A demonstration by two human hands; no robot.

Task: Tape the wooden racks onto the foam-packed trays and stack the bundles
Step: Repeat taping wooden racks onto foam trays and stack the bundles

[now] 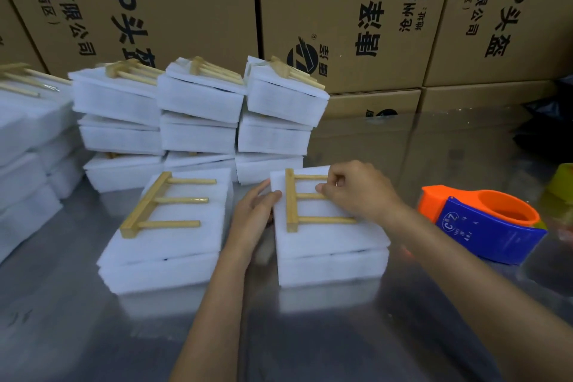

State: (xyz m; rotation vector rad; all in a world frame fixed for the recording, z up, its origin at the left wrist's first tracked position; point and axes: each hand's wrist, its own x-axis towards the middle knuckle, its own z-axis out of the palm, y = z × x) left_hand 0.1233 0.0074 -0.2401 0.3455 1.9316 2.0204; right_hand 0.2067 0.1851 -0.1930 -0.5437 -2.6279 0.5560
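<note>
Resting open against the white foam-packed tray (328, 239) on the steel table (93, 335): left hand (254, 211); pinching the light, stiff, pale wooden three-pronged rack (305, 200) atop it: right hand (356, 189); best gripped by prongs.

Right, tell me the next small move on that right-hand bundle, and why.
Probably reach the right hand to the tape dispenser lying on the table just right of the bundle. The wooden rack already lies on the foam-packed tray, the left hand steadies the tray's edge, and no tape shows across the rack.
</note>
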